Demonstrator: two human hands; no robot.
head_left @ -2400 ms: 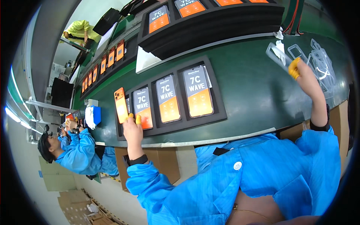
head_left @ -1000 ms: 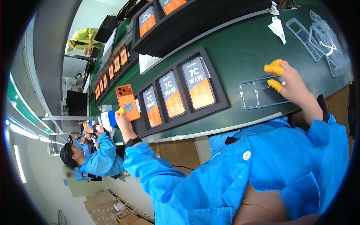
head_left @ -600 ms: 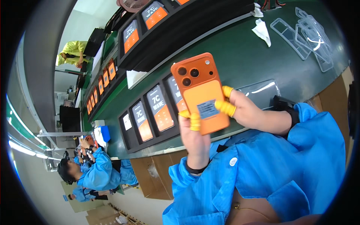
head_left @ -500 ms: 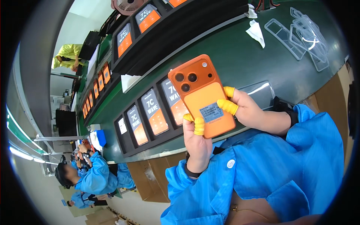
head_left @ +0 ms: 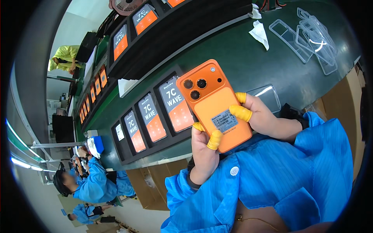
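An orange smartphone (head_left: 211, 103) is held tilted above the bench, its back toward me. Three camera lenses sit in its top block, and a grey printed label is stuck low on the back. At the lower left edge, my left hand (head_left: 205, 155) grips it between thumb and finger. My right hand (head_left: 262, 114) pinches the right edge, with its thumb on the back beside the label. Yellow finger cots cover the thumb and finger of each hand. Behind the phone lies a black tray (head_left: 120, 149) holding several phones with grey-and-orange screen films.
Clear plastic cases (head_left: 316, 39) pile up at the far right, with another clear case (head_left: 276, 97) behind my right hand. White tissue (head_left: 259, 35) lies on the green bench (head_left: 217, 42). A raised black rack (head_left: 155, 42) holds more phones. Co-workers (head_left: 93, 182) are at the left.
The phone has shifted slightly right and down with both hands still on it. My left thumb has slid a little along its edge. The view has turned slightly.
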